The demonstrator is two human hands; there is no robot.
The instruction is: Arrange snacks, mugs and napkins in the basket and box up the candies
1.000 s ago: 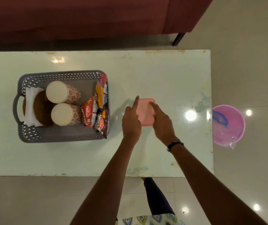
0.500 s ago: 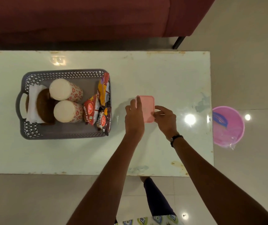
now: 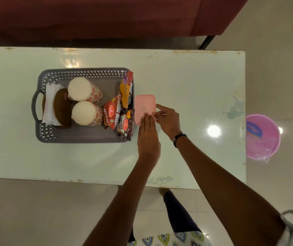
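Note:
A closed pink candy box (image 3: 144, 107) lies on the white table (image 3: 195, 82), right against the right side of the grey basket (image 3: 83, 71). My left hand (image 3: 148, 137) rests its fingers flat on the box's near corner. My right hand (image 3: 168, 118) pinches the box's right edge. In the basket two floral mugs (image 3: 84, 89) (image 3: 87, 113) stand upside down. White napkins (image 3: 48, 102) with a brown piece (image 3: 61, 107) sit at its left end. Snack packets (image 3: 111, 115) (image 3: 126, 86) (image 3: 126, 123) lean along its right side.
A pink bucket (image 3: 262, 137) stands on the tiled floor past the table's right edge. A maroon sofa (image 3: 106, 15) runs along the far side of the table. My leg (image 3: 177, 215) shows below the table's near edge.
The pink box has moved left across the table with both hands on it, from mid-table to right beside the basket.

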